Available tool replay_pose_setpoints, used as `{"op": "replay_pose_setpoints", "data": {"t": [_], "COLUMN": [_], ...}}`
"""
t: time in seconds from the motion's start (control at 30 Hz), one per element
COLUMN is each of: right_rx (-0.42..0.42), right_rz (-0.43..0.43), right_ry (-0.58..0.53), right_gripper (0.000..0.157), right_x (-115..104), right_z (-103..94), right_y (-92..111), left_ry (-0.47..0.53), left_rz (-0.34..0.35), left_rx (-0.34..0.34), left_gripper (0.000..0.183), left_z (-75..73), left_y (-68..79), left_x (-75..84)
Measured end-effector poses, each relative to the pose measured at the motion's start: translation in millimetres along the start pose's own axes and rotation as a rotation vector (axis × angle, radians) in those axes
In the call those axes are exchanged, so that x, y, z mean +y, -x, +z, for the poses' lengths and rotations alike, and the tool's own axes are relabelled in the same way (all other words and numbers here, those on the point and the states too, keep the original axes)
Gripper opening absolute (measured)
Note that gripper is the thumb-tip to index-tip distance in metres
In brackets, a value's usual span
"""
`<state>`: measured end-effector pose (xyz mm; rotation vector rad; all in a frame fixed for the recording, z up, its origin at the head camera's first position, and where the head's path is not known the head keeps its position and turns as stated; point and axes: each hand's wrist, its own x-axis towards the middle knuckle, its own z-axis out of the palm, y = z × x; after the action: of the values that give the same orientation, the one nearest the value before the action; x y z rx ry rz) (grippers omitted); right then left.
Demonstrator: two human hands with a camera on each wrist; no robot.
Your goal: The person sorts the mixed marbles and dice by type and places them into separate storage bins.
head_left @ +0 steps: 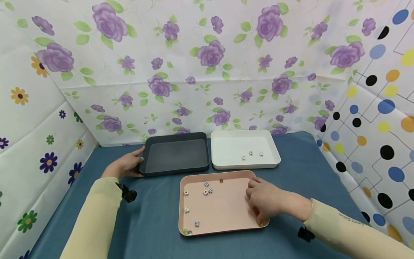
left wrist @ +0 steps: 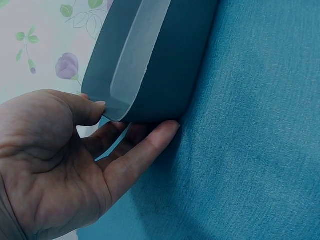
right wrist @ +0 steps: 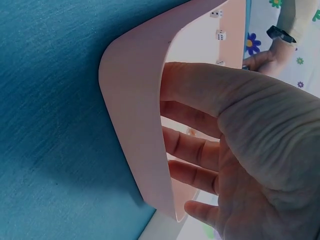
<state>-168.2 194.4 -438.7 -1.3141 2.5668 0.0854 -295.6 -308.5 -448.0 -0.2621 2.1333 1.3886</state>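
Note:
In the head view a pink tray [head_left: 223, 207] holds several white dice [head_left: 197, 223], a small brown piece [head_left: 221, 181] and two small glassy beads [head_left: 185, 231] at its front left corner. My right hand [head_left: 265, 198] reaches over its right wall; a yellow bead [head_left: 261, 224] lies at the thumb's tip in the front right corner. From the right wrist, the pink wall hides the fingertips, so any pinch is unseen. My left hand [left wrist: 60, 165] touches one end of the dark grey tray [head_left: 176, 153], thumb at the rim and extended fingers against the outer wall.
A white tray [head_left: 239, 138] stands at the back right, with three dice [head_left: 251, 153] in it. Blue cloth [head_left: 148, 223] covers the table. A flowered sheet [head_left: 194, 90] hangs right behind the trays, and patterned sheets close off both sides.

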Motion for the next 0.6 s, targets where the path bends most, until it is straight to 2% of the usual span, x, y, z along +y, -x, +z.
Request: {"op": "replay_pose_setpoints", "data": {"t": [0.37,0.6], "right_rx": [-0.095,-0.099], "right_rz": [0.028,0.008], "right_ry": [0.017,0.051], "right_gripper": [0.036,0.037], "right_x": [-6.5,-10.1], "right_z": [0.0,-3.0], "right_y": [-3.5,-3.5], "left_ry": [0.003,0.001], "left_rz": [0.002,0.005], "left_rx": [-0.004,-0.006], "left_gripper": [0.066,0.066], "left_z": [0.0,-0.7], "left_y": [0.3,0.1], "left_x": [-0.2,-0.6]}}
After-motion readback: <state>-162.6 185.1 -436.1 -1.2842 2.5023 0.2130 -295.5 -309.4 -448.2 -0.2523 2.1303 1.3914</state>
